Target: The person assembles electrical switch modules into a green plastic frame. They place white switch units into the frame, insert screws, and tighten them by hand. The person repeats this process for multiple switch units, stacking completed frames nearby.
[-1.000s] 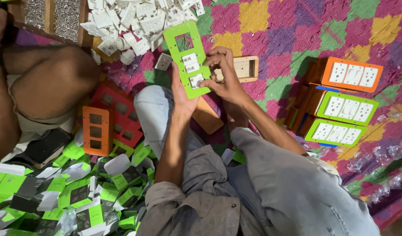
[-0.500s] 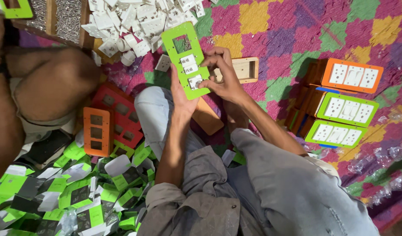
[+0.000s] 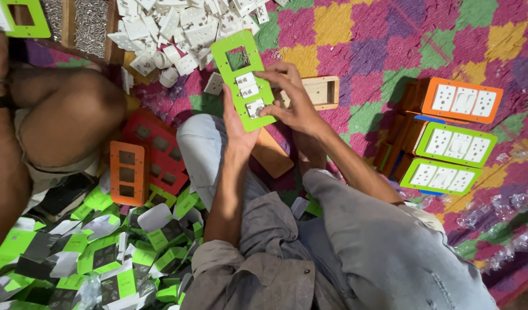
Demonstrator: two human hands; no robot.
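Note:
My left hand (image 3: 236, 123) holds a green switch-board plate (image 3: 243, 78) from behind, tilted up above my knees. The plate has one empty square opening at its top and two white switch parts fitted lower down. My right hand (image 3: 291, 102) rests on the plate's right edge, fingers pressing at the lower white part. A heap of loose white plastic switch parts (image 3: 178, 26) lies on the mat just beyond the plate.
Finished boards, one orange (image 3: 461, 99) and two green (image 3: 455, 143), are stacked at right. A wooden box (image 3: 318, 92) lies behind my right hand. Red and orange frames (image 3: 143, 158) and green cards (image 3: 91, 252) lie at left. Another person's knee (image 3: 63, 115) and a tray of screws (image 3: 91, 23) are far left.
The green plate has stayed in both hands; my right fingers have shifted slightly along its lower right edge. The other person's hand at far left now shows a green frame.

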